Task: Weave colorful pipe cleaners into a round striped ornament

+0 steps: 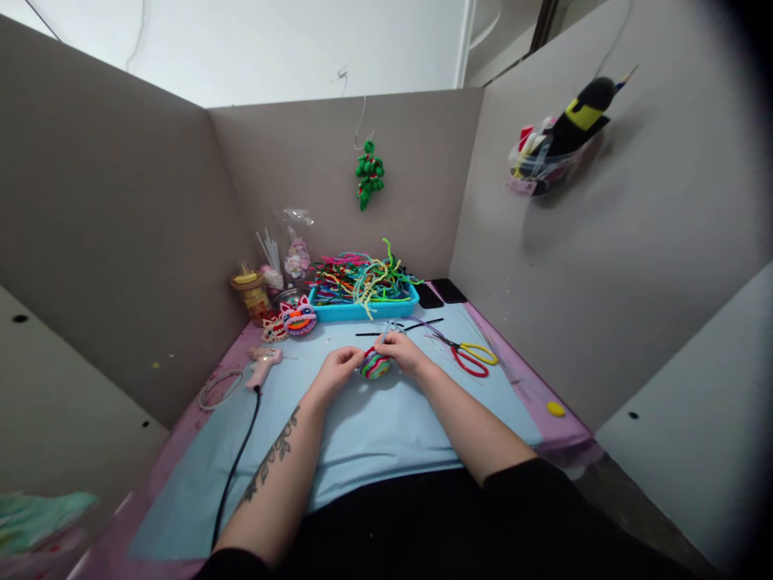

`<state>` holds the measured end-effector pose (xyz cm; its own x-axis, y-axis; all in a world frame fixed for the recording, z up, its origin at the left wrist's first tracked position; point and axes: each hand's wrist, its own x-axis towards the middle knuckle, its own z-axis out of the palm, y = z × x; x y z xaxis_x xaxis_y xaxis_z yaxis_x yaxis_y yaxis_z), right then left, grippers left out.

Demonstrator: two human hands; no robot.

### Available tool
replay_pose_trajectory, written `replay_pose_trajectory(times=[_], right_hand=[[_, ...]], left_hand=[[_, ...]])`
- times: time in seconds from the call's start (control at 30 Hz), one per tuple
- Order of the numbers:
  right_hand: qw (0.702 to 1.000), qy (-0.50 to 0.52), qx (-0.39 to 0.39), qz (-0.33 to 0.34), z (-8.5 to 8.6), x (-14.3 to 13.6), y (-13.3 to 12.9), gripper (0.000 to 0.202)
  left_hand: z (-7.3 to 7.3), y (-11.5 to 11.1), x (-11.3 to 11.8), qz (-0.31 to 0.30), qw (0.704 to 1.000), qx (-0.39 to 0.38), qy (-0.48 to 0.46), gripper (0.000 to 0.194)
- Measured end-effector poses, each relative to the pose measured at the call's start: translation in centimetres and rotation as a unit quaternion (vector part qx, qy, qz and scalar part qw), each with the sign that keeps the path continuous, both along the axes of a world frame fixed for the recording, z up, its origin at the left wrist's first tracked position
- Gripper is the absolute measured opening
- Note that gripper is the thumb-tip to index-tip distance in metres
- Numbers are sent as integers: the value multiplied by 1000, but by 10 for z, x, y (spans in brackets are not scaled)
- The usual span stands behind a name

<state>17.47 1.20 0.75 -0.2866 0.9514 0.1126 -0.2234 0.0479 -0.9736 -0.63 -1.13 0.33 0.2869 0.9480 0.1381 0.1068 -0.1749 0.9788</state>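
Note:
A small round piece of striped, multicoloured pipe cleaners (pixel 375 366) is between my hands, above the light blue cloth (pixel 386 427). My left hand (pixel 342 368) pinches its left edge with closed fingers. My right hand (pixel 399 351) is closed on its upper right side, where a pale blue pipe cleaner (pixel 392 326) sticks up by the fingertips. Dark pipe cleaners (pixel 426 325) lie just beyond my hands. To the right rest scissors (pixel 471 358) with one red and one yellow handle.
A blue tray (pixel 362 311) heaped with pipe cleaners stands at the back. On the left lie a pink glue gun (pixel 264 366) with its cord and a cat-like craft piece (pixel 299 316). Two dark phone-like slabs (pixel 448 291) sit back right. Grey partitions (pixel 338 177) enclose the table.

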Motion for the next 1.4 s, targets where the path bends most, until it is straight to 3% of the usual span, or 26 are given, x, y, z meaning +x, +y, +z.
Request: replay_pose_trajectory(times=[0.4, 0.63, 0.77, 0.93, 1.13, 1.4], right_hand=[[999, 30, -8, -36, -3, -6, 0, 28], [992, 114, -35, -40, 4, -4, 0, 39], [990, 121, -42, -54, 2, -8, 0, 38], [995, 62, -9, -74, -5, -11, 0, 39], [988, -59, 109, -87, -7, -10, -3, 43], [979, -97, 151, -100, 1, -7, -10, 40]], left_hand=[[1, -5, 11, 53, 985, 101, 133, 25], [-5, 4, 5, 51, 998, 43, -15, 31], [-2, 2, 5, 10, 993, -22, -114, 35], [5, -5, 8, -37, 985, -95, -141, 42], [-1, -1, 5, -17, 992, -70, -101, 37], [5, -7, 6, -17, 997, -55, -46, 36]])
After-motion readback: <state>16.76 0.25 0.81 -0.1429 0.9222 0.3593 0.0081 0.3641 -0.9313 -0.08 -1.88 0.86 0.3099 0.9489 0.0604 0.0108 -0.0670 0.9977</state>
